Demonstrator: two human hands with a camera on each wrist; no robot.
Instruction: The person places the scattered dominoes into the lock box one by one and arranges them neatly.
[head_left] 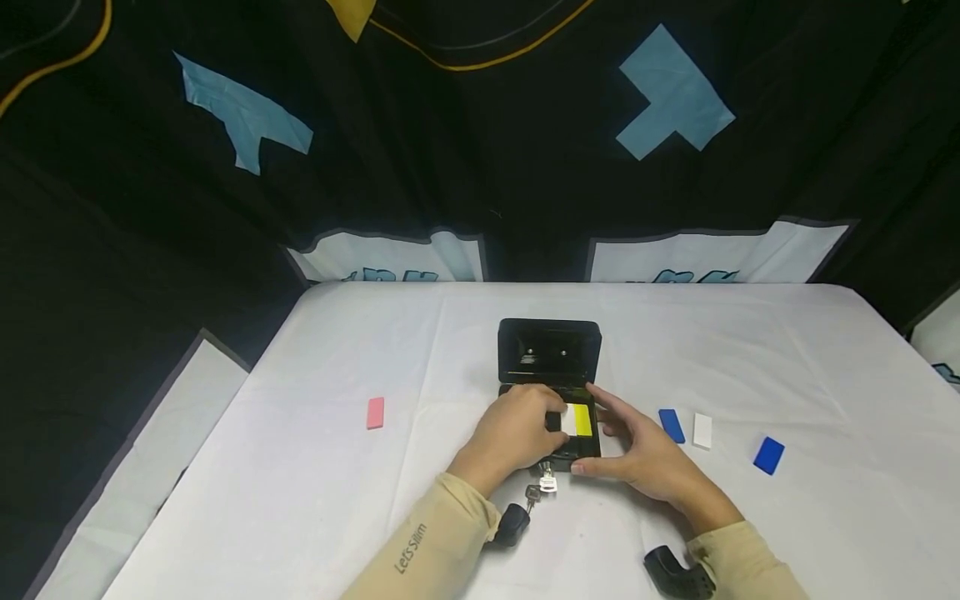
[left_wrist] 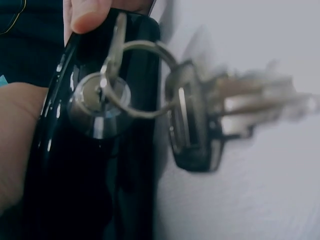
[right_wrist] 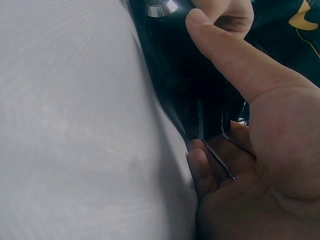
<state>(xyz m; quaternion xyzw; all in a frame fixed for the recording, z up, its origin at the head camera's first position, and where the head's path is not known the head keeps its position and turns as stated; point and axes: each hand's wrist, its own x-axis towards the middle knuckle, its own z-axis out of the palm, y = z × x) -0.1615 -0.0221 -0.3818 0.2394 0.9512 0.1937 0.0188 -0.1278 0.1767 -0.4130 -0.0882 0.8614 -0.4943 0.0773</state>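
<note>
A small black lockbox (head_left: 551,464) stands on the table with its lid (head_left: 549,354) raised. My left hand (head_left: 517,429) reaches into it from the left, thumb and fingers pinching a white tile (head_left: 568,421). Right beside that tile lies a yellow tile (head_left: 582,420). My right hand (head_left: 637,450) grips the box's right side, its thumb (right_wrist: 220,42) along the front wall and its other fingers on the side wall. In the left wrist view, a key sits in the front lock (left_wrist: 95,97), and more keys (left_wrist: 195,117), blurred, hang from its ring.
On the white-covered table (head_left: 337,500), a pink tile (head_left: 375,412) lies to the left. Off to the right are a blue tile (head_left: 671,426), a white one beside it, and another blue tile (head_left: 768,456). A black curtain (head_left: 450,167) hangs behind the table's far edge.
</note>
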